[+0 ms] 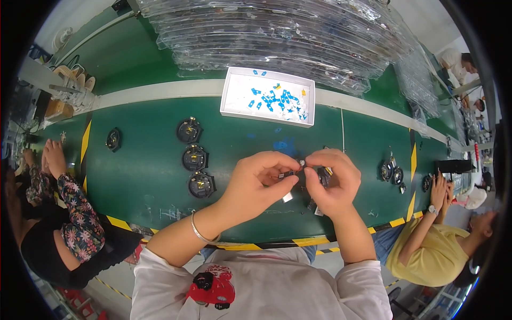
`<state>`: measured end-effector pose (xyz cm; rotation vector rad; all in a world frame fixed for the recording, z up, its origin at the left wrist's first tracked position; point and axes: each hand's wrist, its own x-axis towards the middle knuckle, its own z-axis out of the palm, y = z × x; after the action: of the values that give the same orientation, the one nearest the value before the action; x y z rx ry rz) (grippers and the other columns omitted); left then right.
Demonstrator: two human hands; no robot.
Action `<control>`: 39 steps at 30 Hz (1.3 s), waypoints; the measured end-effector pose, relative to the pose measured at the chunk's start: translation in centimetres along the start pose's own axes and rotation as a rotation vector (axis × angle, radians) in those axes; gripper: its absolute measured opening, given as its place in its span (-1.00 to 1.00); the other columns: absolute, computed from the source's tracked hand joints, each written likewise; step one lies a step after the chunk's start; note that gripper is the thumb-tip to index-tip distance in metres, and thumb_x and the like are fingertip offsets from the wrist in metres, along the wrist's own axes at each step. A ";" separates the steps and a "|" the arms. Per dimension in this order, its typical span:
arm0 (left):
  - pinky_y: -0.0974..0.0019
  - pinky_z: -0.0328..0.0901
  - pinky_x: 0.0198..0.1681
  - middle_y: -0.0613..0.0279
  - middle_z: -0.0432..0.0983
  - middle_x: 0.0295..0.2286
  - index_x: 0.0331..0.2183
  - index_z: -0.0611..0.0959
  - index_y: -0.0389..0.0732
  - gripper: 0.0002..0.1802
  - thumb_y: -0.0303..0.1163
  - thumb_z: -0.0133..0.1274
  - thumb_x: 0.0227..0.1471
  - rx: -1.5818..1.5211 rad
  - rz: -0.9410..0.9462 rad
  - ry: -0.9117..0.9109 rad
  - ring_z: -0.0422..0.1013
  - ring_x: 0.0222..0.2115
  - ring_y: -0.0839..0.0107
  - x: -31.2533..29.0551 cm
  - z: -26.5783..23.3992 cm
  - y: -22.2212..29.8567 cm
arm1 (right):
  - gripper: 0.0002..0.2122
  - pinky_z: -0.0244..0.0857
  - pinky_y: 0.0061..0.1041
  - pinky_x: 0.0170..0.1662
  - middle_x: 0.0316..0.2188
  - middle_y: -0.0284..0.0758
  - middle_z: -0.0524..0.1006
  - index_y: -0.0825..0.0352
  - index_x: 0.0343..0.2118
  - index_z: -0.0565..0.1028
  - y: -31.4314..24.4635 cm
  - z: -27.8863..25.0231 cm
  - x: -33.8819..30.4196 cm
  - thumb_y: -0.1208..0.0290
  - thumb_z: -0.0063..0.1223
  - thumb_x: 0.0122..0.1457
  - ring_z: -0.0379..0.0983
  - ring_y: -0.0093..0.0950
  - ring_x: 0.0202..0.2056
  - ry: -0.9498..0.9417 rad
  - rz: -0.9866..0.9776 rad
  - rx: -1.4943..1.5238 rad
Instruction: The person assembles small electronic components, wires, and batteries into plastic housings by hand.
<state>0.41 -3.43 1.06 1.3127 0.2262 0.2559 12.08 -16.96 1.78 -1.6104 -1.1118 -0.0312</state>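
Over the green workbench, my left hand point(256, 181) and my right hand point(338, 181) meet fingertip to fingertip, both closed. A small silvery part point(302, 162) sits between their fingertips, too small to name. By my left thumb and index finger shows a small dark piece point(287, 174) with a thin reddish wire. Beneath the left thumb is a small white piece point(288, 197). Several dark parts point(324, 173) lie behind and below my right fingers, mostly hidden. Three round black watch cases point(195, 158) stand in a column left of my left hand.
Ahead is a white box point(228, 104) with small blue pieces inside. Stacked clear plastic trays point(288, 40) lie beyond it. Another round case point(113, 140) is far left; several round parts point(392, 172) are to the right. Co-workers sit at both sides behind striped tape point(413, 176).
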 end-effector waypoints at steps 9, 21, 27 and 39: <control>0.48 0.40 -0.41 0.15 0.51 -0.41 -0.34 0.62 -0.30 -0.79 -0.66 0.13 -0.15 0.379 0.202 0.068 0.47 -0.44 0.45 0.1 0.0 0.6 | -0.85 0.31 -0.50 -0.45 -0.58 -0.26 0.49 0.37 -0.51 0.48 -0.1 0.4 0.8 0.66 0.14 -0.22 0.42 -0.38 -0.56 -0.045 -0.182 -0.217; 0.46 0.40 -0.34 0.19 0.54 -0.38 -0.28 0.58 -0.34 -0.83 -0.59 0.06 0.00 0.198 -0.022 -0.002 0.49 -0.39 0.49 0.3 -0.4 1.0 | -0.88 0.30 -0.57 -0.46 -0.51 -0.27 0.50 0.38 -0.47 0.50 2.6 0.0 2.6 0.66 0.10 -0.14 0.43 -0.42 -0.50 -0.045 -0.076 -0.192; 0.44 0.43 -0.25 0.18 0.52 -0.34 -0.25 0.51 -0.35 -0.86 -0.56 -0.02 0.09 -0.182 -0.164 -0.015 0.47 -0.32 0.50 0.7 -1.2 0.2 | -0.80 0.30 -0.48 -0.18 -0.28 -0.23 0.51 0.37 -0.26 0.52 4.3 -0.2 3.7 0.63 0.02 0.01 0.43 -0.37 -0.23 0.075 0.000 -0.701; 0.51 0.35 -0.27 0.25 0.50 -0.36 -0.31 0.56 -0.33 -0.90 -0.52 0.04 0.07 -0.175 0.026 0.096 0.43 -0.35 0.56 0.6 -0.8 -0.2 | -0.73 0.28 -0.52 -0.15 -0.26 -0.28 0.45 0.38 -0.26 0.44 0.4 2.1 -0.6 0.70 0.14 -0.07 0.41 -0.48 -0.21 -0.247 0.423 0.309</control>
<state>0.77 -2.51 0.65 1.1320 0.2624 0.3537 10.98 -15.72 0.35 -1.5619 -0.8852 0.6038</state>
